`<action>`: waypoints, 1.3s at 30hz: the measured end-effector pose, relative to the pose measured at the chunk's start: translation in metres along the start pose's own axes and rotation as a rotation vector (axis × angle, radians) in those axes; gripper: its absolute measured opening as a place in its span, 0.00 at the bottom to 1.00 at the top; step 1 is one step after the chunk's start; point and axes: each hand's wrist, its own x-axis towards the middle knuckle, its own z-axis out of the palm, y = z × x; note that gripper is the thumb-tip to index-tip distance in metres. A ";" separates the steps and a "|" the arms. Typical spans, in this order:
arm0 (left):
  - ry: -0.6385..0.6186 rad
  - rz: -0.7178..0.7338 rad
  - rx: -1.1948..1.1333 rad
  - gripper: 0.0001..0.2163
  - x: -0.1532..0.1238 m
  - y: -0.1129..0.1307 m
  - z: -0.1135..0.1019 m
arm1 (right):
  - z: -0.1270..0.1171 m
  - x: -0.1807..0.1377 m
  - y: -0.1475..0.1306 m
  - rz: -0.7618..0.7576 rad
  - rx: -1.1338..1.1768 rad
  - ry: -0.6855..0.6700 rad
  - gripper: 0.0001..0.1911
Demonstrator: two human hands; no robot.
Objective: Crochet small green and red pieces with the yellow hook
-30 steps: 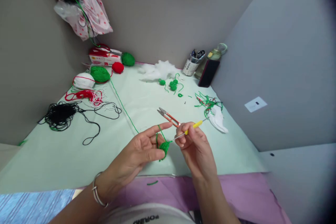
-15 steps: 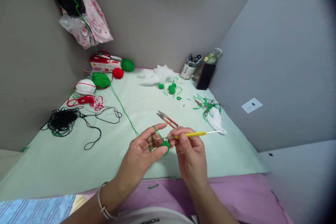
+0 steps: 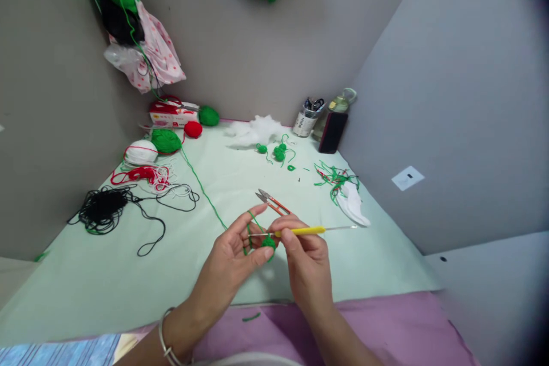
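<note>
Grey walls (image 3: 214, 57) rise at nine and twelve o'clock, a paler, bluish wall (image 3: 463, 97) at three bearing a white plate (image 3: 408, 178). The pale green surface (image 3: 128, 291) spreads between them under soft light.

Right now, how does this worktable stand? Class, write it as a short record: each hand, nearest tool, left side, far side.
left hand: pinches a small green crochet piece; green yarn over its index finger
right hand: holds a yellow-handled crochet hook, shaft at the piece
nearest tool: orange-handled thread snips
left side: black cord tangle, white yarn ball
far side: white stuffing, pen cup, smartphone
</note>
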 end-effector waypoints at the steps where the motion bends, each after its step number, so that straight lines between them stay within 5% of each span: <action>1: -0.013 -0.002 0.010 0.25 0.000 0.001 0.000 | 0.000 0.001 0.000 -0.010 -0.018 -0.016 0.09; 6: -0.004 0.058 0.092 0.19 0.001 0.002 -0.001 | 0.003 0.007 -0.007 -0.026 -0.047 -0.062 0.09; 14: -0.014 0.103 0.128 0.37 0.007 0.023 -0.001 | 0.003 0.020 -0.023 -0.144 -0.053 -0.166 0.06; 21: -0.035 0.101 0.099 0.29 0.005 0.018 -0.001 | 0.003 0.018 -0.014 -0.301 -0.189 -0.088 0.12; 29: -0.008 0.056 0.056 0.36 0.001 0.014 -0.001 | 0.002 0.016 -0.009 -0.132 -0.027 -0.095 0.10; 39: -0.023 0.072 0.092 0.37 0.000 0.009 -0.006 | -0.003 0.011 -0.008 -0.104 0.039 -0.118 0.05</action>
